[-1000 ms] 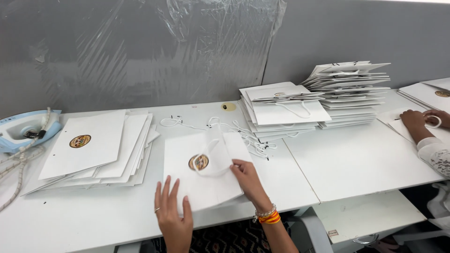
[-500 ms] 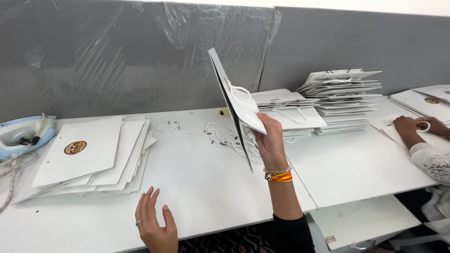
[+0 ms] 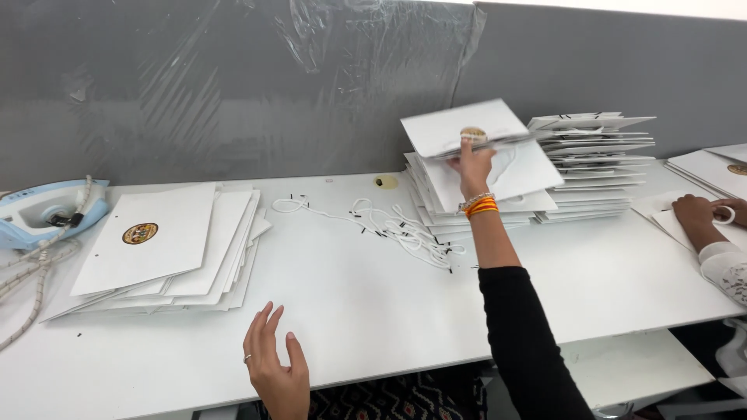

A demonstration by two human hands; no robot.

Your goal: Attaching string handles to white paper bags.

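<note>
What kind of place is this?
Probably a paper-bag assembly workshop. Flat white paper bags are stacked on a long white table, loose cord handles lie between the stacks, and the right hand holds a bag over another stack.

**benchlurker:** That flat bag (image 3: 459, 128) pinched in the right hand (image 3: 473, 165), is it paper? Looks like smooth matt white card, with a shinier gold round emblem right at the fingertips.

**foldnglue:** Yep, stiff paper. The finished stack (image 3: 498, 194) under the fingers has the same matt finish. Cord handles (image 3: 389, 225) lying between both hands look like soft woven white rope with dark hard tips. The tabletop (image 3: 373, 303) by the left hand (image 3: 274, 369) is smooth white laminate, slight sheen. Bangles (image 3: 482, 206) at the wrist are glossy orange, and the sleeve is matt black cloth.
</note>
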